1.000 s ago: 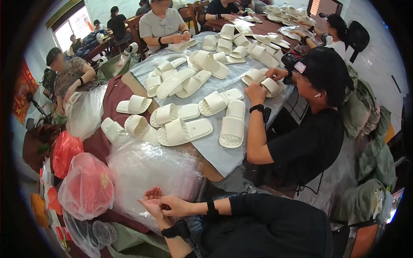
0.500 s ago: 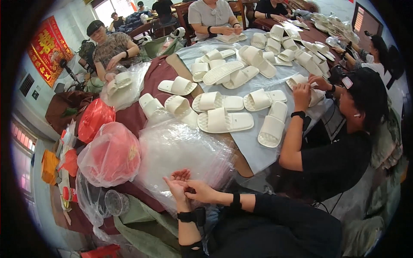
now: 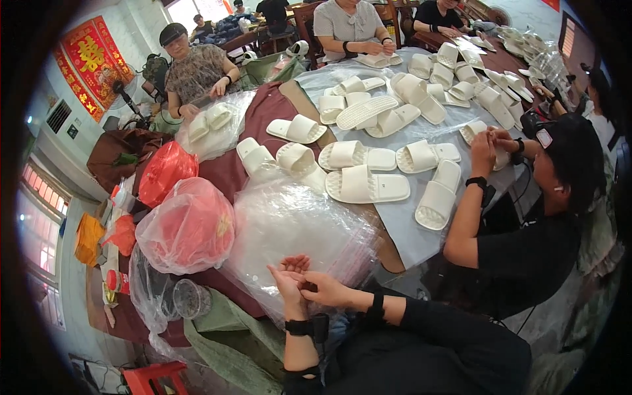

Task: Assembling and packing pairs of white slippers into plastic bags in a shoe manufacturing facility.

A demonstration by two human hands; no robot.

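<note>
My left hand (image 3: 288, 280) is palm up over the near edge of the table, fingers spread and slightly curled, with nothing visible in it. My right hand (image 3: 325, 289) comes from the right, its fingers drawn together in a pinch against the base of the left palm. Anything between those fingertips is too small to make out. Just beyond both hands lies a stack of clear plastic bags (image 3: 296, 227). Past the stack, white slippers (image 3: 366, 185) are spread over the table, most with the strap side up.
To my left are a clear bag around something red (image 3: 187, 227), a red plastic bag (image 3: 168, 172), a clear tub (image 3: 191, 299) and green sacking (image 3: 230, 336). At my right a co-worker (image 3: 526, 243) handles a slipper. Across the table another person (image 3: 201, 72) has bagged slippers (image 3: 210, 123).
The view has shifted, so the scene sits further right. My hands keep nearly the same pose. The person at the far left has moved their hands apart around the bagged slippers.
</note>
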